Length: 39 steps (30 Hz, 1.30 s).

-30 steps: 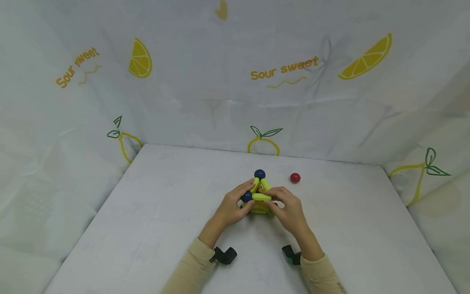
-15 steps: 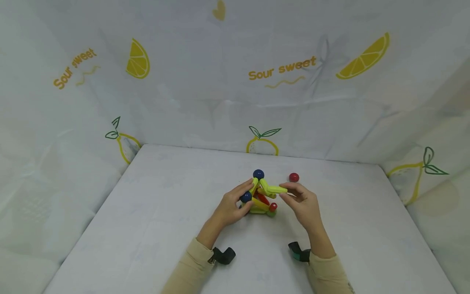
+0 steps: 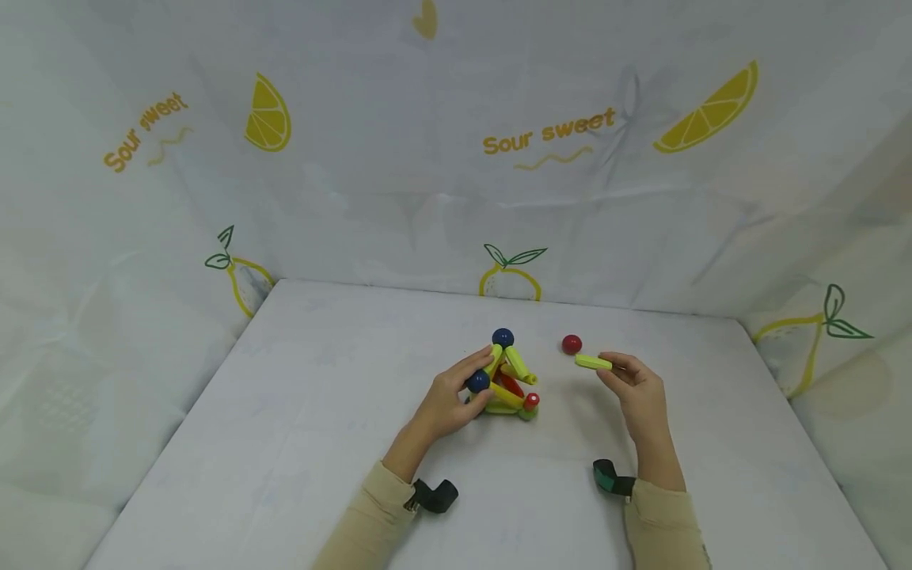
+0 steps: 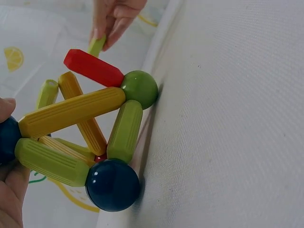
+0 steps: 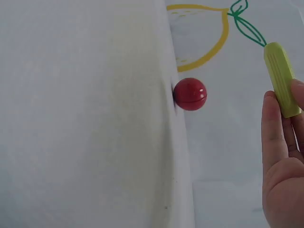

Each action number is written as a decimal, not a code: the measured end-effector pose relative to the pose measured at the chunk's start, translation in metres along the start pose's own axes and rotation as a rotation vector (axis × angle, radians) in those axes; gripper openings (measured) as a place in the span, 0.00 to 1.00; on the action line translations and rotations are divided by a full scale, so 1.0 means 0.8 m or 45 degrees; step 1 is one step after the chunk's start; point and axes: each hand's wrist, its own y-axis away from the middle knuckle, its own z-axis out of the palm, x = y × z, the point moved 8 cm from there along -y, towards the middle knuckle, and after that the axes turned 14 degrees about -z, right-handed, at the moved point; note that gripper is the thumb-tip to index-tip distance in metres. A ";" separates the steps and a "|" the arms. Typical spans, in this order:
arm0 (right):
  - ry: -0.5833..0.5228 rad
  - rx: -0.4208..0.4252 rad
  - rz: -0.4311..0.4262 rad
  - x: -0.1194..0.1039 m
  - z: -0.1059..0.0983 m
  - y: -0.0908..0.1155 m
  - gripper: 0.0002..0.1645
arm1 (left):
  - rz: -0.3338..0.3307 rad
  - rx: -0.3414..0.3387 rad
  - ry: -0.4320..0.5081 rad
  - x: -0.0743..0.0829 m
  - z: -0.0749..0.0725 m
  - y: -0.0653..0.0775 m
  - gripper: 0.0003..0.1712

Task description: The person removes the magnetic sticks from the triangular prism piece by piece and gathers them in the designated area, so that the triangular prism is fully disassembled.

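Note:
A toy frame of rods and balls stands on the table. Its yellow rod (image 4: 71, 113), red rod (image 4: 93, 68), green ball (image 4: 139, 89) and lower blue ball (image 4: 112, 185) show large in the left wrist view. My left hand (image 3: 443, 402) grips the frame at a side blue ball (image 3: 478, 381), thumb and fingers on either side of it. Another blue ball (image 3: 503, 338) tops the frame. To the right, my right hand (image 3: 640, 393) pinches a loose light green rod (image 3: 594, 362) by one end, above the table and apart from the frame.
A red ball (image 3: 571, 344) lies on the white table (image 3: 321, 380) behind the light green rod. White cloth with lemon prints (image 3: 356, 158) hangs behind and at both sides. Dark straps (image 3: 436, 496) circle both wrists.
My right hand has drawn the light green rod away from the frame and carried it to the right. My left hand keeps its grip in nearly the same place.

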 end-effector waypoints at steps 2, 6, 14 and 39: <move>0.023 -0.006 0.039 0.009 -0.002 -0.004 0.24 | 0.006 0.005 -0.003 0.001 -0.001 0.000 0.28; 0.074 -0.021 0.129 0.031 -0.008 -0.010 0.27 | 0.012 0.014 -0.019 0.001 -0.001 0.000 0.28; 0.154 -0.023 0.243 0.072 -0.022 -0.016 0.30 | 0.016 0.010 -0.001 0.001 0.003 0.003 0.28; 0.536 -0.040 0.109 0.081 -0.023 -0.029 0.21 | 0.005 0.025 -0.024 0.003 -0.001 0.001 0.30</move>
